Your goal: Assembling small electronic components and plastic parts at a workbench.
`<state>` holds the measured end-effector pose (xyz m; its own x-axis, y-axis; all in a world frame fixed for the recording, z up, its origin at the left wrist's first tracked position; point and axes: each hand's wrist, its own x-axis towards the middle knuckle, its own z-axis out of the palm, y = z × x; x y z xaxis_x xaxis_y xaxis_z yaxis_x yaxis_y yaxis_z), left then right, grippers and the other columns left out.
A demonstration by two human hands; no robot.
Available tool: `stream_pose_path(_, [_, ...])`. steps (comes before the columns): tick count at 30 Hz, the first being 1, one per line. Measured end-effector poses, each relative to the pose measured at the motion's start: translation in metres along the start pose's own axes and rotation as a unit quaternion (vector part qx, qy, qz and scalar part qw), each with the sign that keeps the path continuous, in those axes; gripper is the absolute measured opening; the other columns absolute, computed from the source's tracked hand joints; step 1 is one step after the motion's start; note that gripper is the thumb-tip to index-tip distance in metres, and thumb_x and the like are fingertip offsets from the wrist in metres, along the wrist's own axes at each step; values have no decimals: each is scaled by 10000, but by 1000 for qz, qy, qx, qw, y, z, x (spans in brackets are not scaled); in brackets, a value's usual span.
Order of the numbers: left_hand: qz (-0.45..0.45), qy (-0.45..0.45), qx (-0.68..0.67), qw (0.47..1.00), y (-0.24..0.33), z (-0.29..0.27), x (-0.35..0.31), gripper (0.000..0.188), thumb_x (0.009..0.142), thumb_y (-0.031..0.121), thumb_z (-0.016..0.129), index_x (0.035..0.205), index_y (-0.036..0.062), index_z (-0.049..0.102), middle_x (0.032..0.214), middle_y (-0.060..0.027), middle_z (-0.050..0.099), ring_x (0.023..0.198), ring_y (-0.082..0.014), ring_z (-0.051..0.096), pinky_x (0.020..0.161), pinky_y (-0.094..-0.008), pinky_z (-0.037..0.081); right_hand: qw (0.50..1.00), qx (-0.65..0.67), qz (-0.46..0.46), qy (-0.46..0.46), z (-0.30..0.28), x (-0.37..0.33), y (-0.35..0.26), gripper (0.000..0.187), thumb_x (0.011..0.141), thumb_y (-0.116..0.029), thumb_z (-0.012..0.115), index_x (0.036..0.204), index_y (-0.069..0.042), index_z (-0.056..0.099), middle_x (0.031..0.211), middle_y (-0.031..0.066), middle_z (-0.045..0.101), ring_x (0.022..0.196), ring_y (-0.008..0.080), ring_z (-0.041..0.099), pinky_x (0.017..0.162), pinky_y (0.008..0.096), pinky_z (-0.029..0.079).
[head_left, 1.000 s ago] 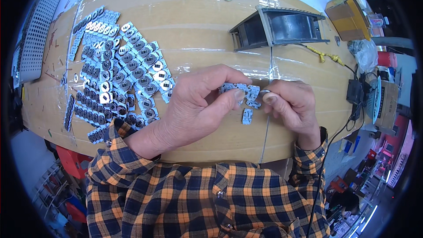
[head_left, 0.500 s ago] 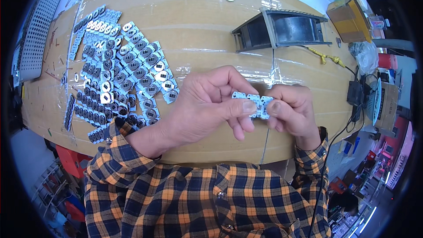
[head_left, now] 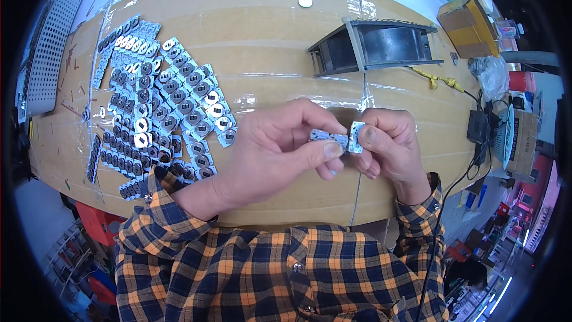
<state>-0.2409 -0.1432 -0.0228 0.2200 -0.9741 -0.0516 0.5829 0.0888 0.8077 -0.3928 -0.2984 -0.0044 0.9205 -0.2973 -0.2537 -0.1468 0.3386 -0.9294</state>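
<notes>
My left hand (head_left: 271, 143) pinches a short strip of small circuit boards (head_left: 328, 136) between thumb and fingers. The boards show a pale face with dark specks. My right hand (head_left: 390, 140) grips the end board (head_left: 356, 137) of the strip, thumb on the face toward me. That end board stands at an angle to the rest. Whether it is still joined to the strip I cannot tell. Both hands hover over the table's near part. Left of them lies a heap of circuit board strips (head_left: 190, 98), many carrying round dark or silvery parts.
A black axial fan (head_left: 393, 48) lies behind my right hand, with a yellow cord (head_left: 438, 79) beside it. A small white disc (head_left: 305, 2) is on the cardboard-covered table (head_left: 262, 30). A perforated white basket (head_left: 50, 48) stands far left, a cardboard box (head_left: 469, 27) far right.
The strip has tilted in my left hand. The end board in my right hand has turned and now stands at a sharper angle to it. The view has shifted slightly.
</notes>
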Motion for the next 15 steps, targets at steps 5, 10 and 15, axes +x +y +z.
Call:
stream_pose_path(5, [106,54,146,982,-2,6,-1,155,880,-88,615,1022,-30,635,839,-62,627,781,-127,668,634,-218,555,996,-78,-13,27,2,1,0,305,990,-189,567,768,19,578,563,30,559,399,41,447,355,199,345])
stream_pose_path(10, [198,78,260,942,-8,6,0,187,816,-91,677,983,-14,642,796,-82,609,681,-140,619,558,-253,481,994,-107,-4,29,2,-1,-2,289,987,-184,569,781,15,601,565,16,559,406,32,445,367,190,334])
stream_pose_path(15, [211,97,291,928,-9,7,0,194,805,-82,695,975,-8,638,785,-87,597,667,-149,599,549,-264,469,990,-140,9,15,2,0,-4,283,984,-192,574,797,14,625,563,5,561,407,26,441,373,188,323])
